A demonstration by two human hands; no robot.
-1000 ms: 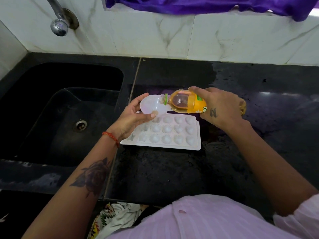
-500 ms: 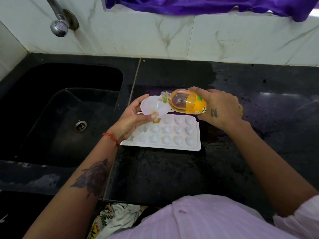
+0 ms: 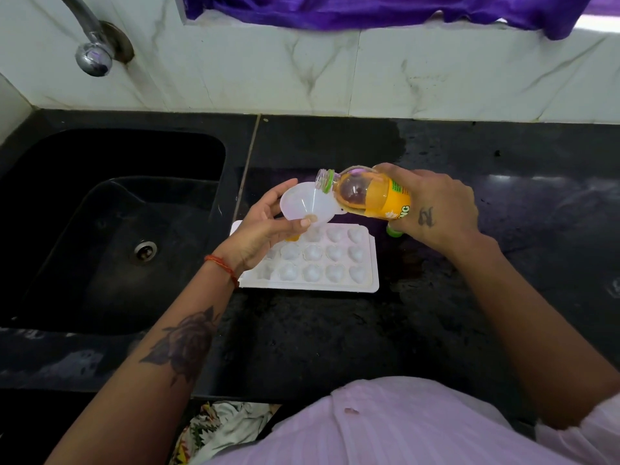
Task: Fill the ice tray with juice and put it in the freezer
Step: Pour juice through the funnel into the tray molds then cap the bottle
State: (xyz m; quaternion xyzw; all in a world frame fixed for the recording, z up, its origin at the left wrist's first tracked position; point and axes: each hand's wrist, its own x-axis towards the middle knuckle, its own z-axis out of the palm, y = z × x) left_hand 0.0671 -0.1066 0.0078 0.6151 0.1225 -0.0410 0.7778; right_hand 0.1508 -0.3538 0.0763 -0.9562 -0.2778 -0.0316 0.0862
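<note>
I should tip the juice bottle [image 3: 372, 198] slowly so the white funnel [image 3: 307, 204] never floods, keeping its spout over one cavity. My left hand [image 3: 261, 226] pinches the funnel's rim; my right hand [image 3: 436, 209] wraps the bottle. The ice tray [image 3: 335, 283] lies on the black counter [image 3: 335, 337], at six o'clock from the funnel.

Bench [image 3: 335, 337]: black, faintly speckled. Ice tray [image 3: 365, 283]: white, with one cell beside the funnel showing orange. Funnel [image 3: 307, 204]: translucent white. Bottle [image 3: 369, 196]: clear, amber juice, orange label, green neck ring. Wall tiles [image 3: 268, 68] behind the tray: white, grey-veined. Cloth [image 3: 369, 10] above them: purple.
</note>
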